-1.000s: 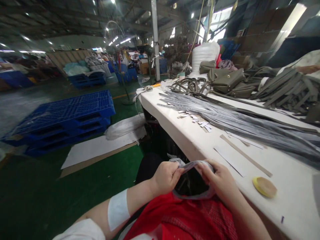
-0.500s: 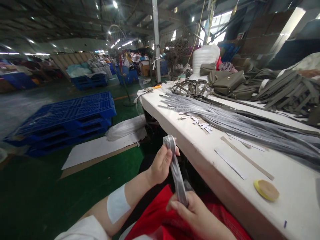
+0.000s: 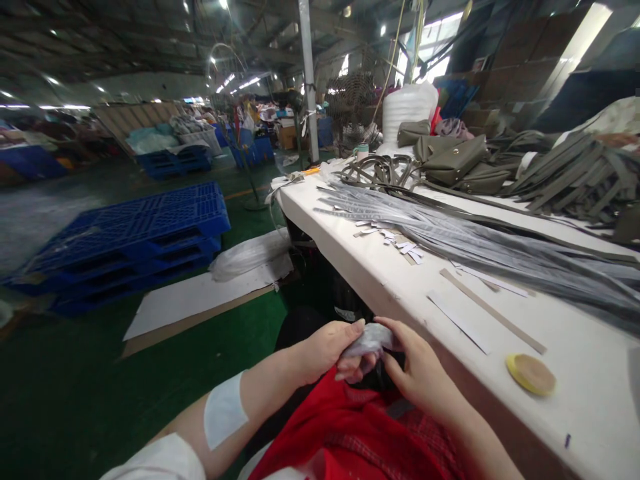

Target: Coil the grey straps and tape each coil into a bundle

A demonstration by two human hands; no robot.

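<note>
A grey strap [image 3: 371, 339], which looks covered in clear film, is gathered into a short bundle above my lap. My left hand [image 3: 327, 350] is closed around it, thumb on top and fingers curled beneath. From the other side my right hand [image 3: 417, 363] grips the bundle's right end between thumb and fingers. Both hands are just off the table's near edge. A pile of similar film-covered grey straps [image 3: 450, 243] lies across the white table [image 3: 505, 407].
Paper scraps [image 3: 410, 250], a brown strip [image 3: 493, 310] and a yellow-edged round disc [image 3: 531, 375] lie on the table. Olive bags [image 3: 453, 160] and dark straps [image 3: 585, 177] are heaped behind. To the left, blue pallets [image 3: 135, 233] and a white board [image 3: 200, 293] lie on the green floor.
The strap, stretched between both hands before, is now gathered into a compact bundle. My right hand has moved up and forward to meet my left hand, which has come lower.
</note>
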